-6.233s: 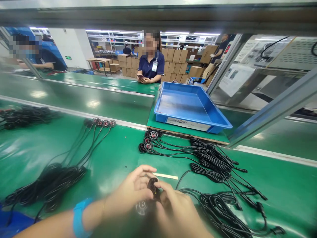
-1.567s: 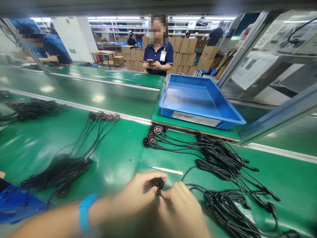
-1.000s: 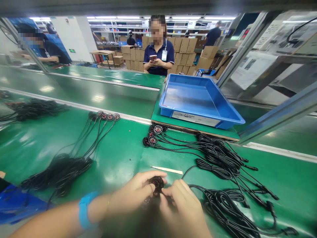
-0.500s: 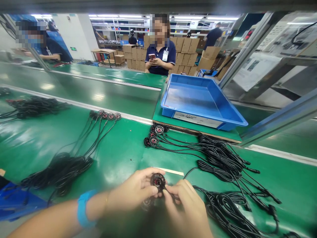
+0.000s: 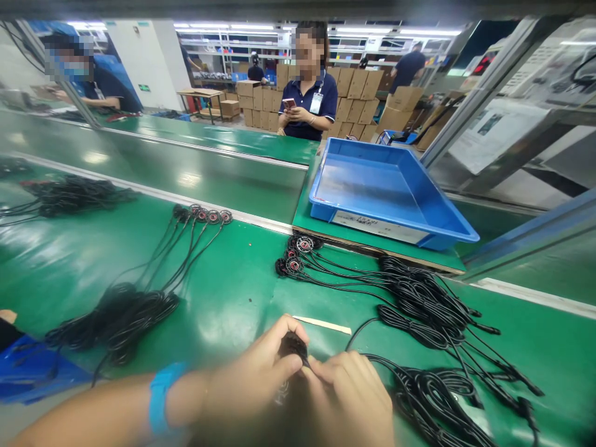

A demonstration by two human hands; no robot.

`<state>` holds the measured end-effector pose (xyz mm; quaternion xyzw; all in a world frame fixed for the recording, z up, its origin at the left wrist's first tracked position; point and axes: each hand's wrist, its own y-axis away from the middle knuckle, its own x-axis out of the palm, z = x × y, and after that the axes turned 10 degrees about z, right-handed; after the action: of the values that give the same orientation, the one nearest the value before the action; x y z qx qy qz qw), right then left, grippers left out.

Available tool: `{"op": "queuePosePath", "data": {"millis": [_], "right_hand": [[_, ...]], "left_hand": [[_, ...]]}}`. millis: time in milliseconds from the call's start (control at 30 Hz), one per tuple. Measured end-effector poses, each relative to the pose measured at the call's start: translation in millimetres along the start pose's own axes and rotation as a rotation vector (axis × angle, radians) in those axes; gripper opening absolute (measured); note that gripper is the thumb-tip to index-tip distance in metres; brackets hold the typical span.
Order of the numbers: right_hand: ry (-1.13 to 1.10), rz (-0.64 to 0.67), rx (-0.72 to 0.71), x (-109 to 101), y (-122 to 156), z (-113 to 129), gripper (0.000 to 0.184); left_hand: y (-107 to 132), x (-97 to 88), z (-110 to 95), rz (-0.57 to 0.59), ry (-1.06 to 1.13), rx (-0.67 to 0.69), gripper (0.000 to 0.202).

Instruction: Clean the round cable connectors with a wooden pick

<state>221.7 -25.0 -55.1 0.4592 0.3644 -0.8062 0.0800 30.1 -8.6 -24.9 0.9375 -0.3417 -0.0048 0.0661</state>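
My left hand (image 5: 272,357) is closed on a round black part (image 5: 294,345), gripping it between thumb and fingers. The part is tipped, so its red-centred face is turned out of sight. My right hand (image 5: 351,385) pinches the black cable (image 5: 306,362) where it joins this part. From behind the right hand, the cable runs toward a coiled bundle (image 5: 433,397) at the right. Beyond my hands, several similar round parts with red centres (image 5: 305,244) lie on the green bench, their cables leading to more coils (image 5: 410,292). A thin pale strip (image 5: 323,323) lies just past my fingertips.
A blue tray (image 5: 395,233) stands on a raised board at the back right. Cabled round parts (image 5: 213,216) and their coils (image 5: 121,316) lie on the left. A metal post (image 5: 493,81) rises at the right. A person (image 5: 310,93) holding a phone stands across the bench.
The round part has tilted in my left hand, so its red-centred face no longer shows. My fingers have closed further around it. The whole view has shifted slightly.
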Motion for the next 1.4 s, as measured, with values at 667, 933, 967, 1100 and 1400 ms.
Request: {"op": "queuePosePath", "data": {"millis": [667, 933, 967, 1100, 1400], "right_hand": [[-0.088, -0.084, -0.102, -4.7, -9.6, -0.7, 0.008], [-0.259, -0.11, 0.029, 0.1, -8.6, 8.2, 0.008], [-0.273, -0.103, 0.02, 0.3, -8.4, 8.3, 0.007], [-0.335, -0.058, 0.029, 1.7, -5.3, 8.2, 0.007], [-0.404, -0.051, 0.116, 12.0, 2.2, 2.6, 0.009]], "left_hand": [[-0.2, 4.2, -3.3, 0.038, 0.22, 0.049, 0.015], [2.0, 6.1, 6.6, -0.022, 0.069, 0.136, 0.018], [1.4, 6.4, 6.8, -0.024, 0.056, 0.159, 0.02], [-0.6, 9.4, 5.9, -0.054, 0.03, 0.25, 0.026], [-2.2, 11.7, 5.7, -0.087, -0.058, 0.203, 0.013]]}}
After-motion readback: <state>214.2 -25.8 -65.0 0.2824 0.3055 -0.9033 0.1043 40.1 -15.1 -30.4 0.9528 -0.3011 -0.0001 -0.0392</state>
